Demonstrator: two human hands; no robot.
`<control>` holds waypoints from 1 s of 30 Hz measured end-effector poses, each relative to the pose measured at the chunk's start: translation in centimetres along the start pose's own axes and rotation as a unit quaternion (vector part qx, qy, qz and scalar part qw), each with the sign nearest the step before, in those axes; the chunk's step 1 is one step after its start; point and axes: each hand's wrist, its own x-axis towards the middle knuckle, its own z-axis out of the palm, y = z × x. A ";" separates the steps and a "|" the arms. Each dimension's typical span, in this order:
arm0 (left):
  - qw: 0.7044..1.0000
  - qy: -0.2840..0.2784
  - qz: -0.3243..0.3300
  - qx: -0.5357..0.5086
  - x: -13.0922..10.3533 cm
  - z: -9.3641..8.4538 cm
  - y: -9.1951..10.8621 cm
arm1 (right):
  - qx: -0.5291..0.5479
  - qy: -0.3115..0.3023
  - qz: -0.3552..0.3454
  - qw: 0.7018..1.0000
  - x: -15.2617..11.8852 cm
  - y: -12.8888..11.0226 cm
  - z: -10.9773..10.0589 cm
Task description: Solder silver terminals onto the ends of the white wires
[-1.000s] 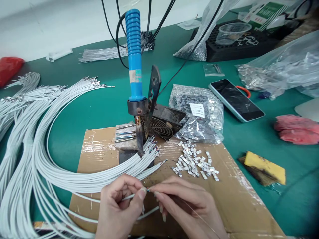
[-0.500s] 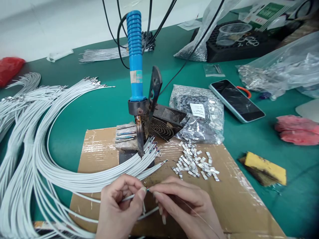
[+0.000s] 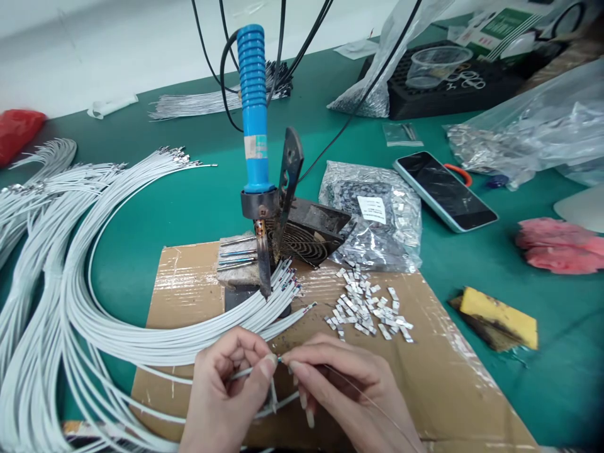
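Note:
My left hand (image 3: 226, 390) is closed, thumb and forefinger pinching a white cable (image 3: 243, 373) close to its end. Facing it, my right hand (image 3: 349, 390) is closed in a pinch at the same tip, and the fingertips of both hands almost meet. A thin wire (image 3: 377, 406) trails from my right hand towards the lower right. Coloured strands at the cable tip are mostly hidden by the fingers. Just beyond the hands, a bundle of white cables (image 3: 189, 343) lies with its stripped ends under the tip of a blue-handled soldering iron (image 3: 255, 113), clamped tip down.
Small metal tabs (image 3: 368, 305) are heaped on the cardboard (image 3: 425, 377). A dark fan (image 3: 311, 233) stands behind the iron. Further right lie a plastic bag of parts (image 3: 372, 214), a phone (image 3: 446, 189) and a yellow sponge (image 3: 500, 318). More cable bundles (image 3: 38, 302) fill the left side.
The view has shifted very slightly. Both hands keep nearly the same pose at the cable tip, and nothing has been let go.

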 end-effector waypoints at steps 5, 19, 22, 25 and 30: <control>1.000 -0.010 -0.001 0.006 0.1 0.0 0.1 | 0.002 0.004 0.002 1.000 0.1 0.0 0.0; 1.000 -0.021 -0.006 0.007 0.2 0.0 0.0 | 0.007 0.003 0.005 1.000 0.1 0.4 -0.1; 1.000 -0.023 -0.009 0.013 0.2 0.0 0.0 | 0.020 0.009 0.011 1.000 0.1 0.4 0.0; 1.000 -0.023 -0.011 0.011 0.2 0.0 -0.1 | 0.021 0.009 0.014 1.000 0.1 0.3 0.0; 1.000 -0.022 -0.012 0.006 0.1 0.1 -0.1 | 0.023 0.012 0.014 1.000 0.1 0.3 0.1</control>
